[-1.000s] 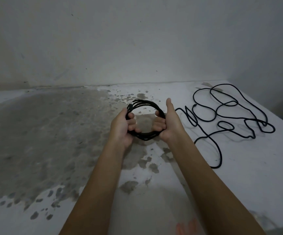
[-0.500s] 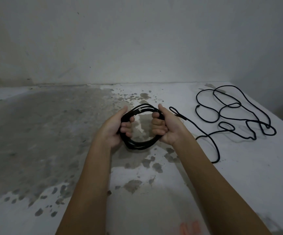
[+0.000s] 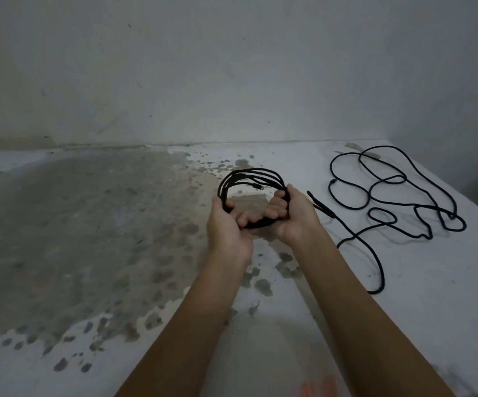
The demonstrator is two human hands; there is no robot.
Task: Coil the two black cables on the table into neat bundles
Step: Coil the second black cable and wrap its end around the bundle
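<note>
Our stained desk [image 3: 432, 282] carries the loose black cable [image 3: 389, 180], sprawled at the right. Over the desk's middle we hold the coiled black cable [image 3: 249, 171], our left grip [image 3: 226, 224] curled round its left side and our right grip [image 3: 295, 216] clamped on its right.

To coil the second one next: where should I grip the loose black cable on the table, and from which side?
Pinch the loose black cable at its near free end, coming down from above. That end lies flat on the white table, clear of the tangled loops, so it should probably draw out without snagging.
</note>
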